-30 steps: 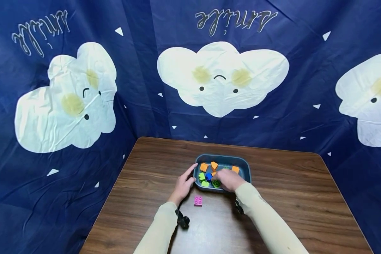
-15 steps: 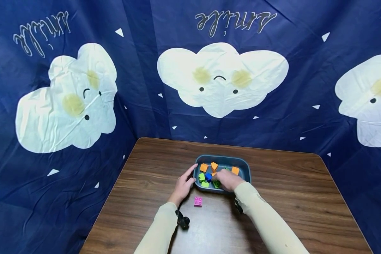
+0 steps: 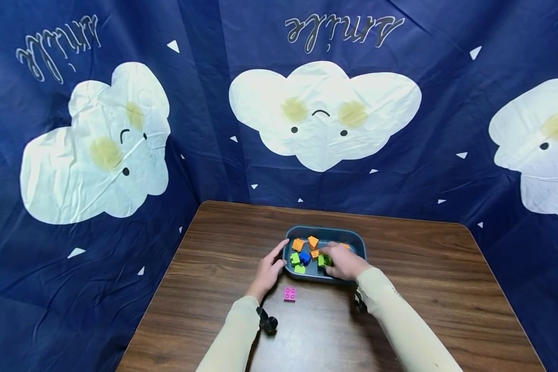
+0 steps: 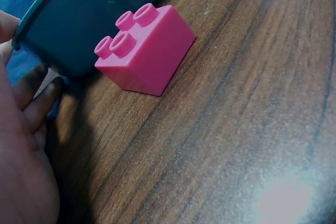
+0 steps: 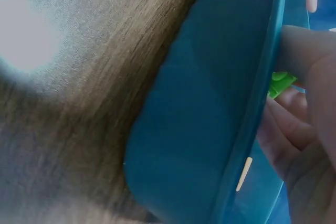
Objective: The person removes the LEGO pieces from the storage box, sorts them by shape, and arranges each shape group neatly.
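Currently | right hand point(image 3: 346, 261) pinches green brick point(image 3: 322, 260) | left hand point(image 3: 266, 271), fingers spread, touches bin point(image 5: 194, 108)

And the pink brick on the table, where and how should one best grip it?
Probably grip the pink brick by two opposite flat side walls, below the studs, from above: it rests studs up on the table, nothing touching its sides, with the blue bin beyond.

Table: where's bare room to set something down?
Bare table lies left of the left hand and right of the tray and right sleeve. Crowded: the tray, with blocks and the right hand; pink block in front.
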